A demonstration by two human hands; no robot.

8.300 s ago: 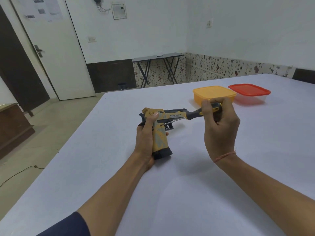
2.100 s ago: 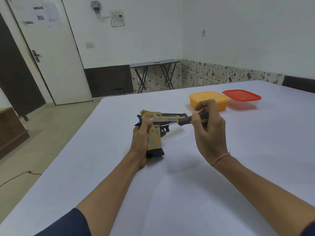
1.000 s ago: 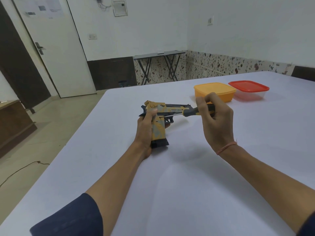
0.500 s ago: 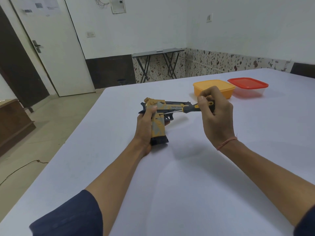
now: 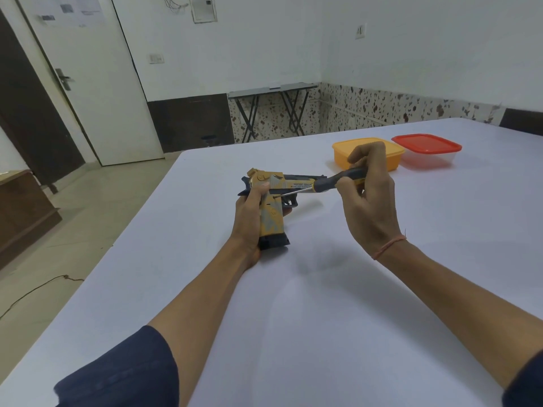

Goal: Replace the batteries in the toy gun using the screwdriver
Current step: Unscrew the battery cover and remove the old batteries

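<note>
Above the white table (image 5: 323,318), the left hand (image 5: 246,218) grips the toy gun (image 5: 271,207) upright while the right hand (image 5: 367,201) pinches the screwdriver (image 5: 332,183), tip at the grip's screw; unscrewing seems underway, needing steady turns.

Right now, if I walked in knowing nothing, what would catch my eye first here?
A yellow and dark toy gun stands out near the middle of the white table, gripped by the left hand. The right hand holds a screwdriver with its tip against the gun's grip. Behind them sit an orange box and a red-lidded box.
</note>
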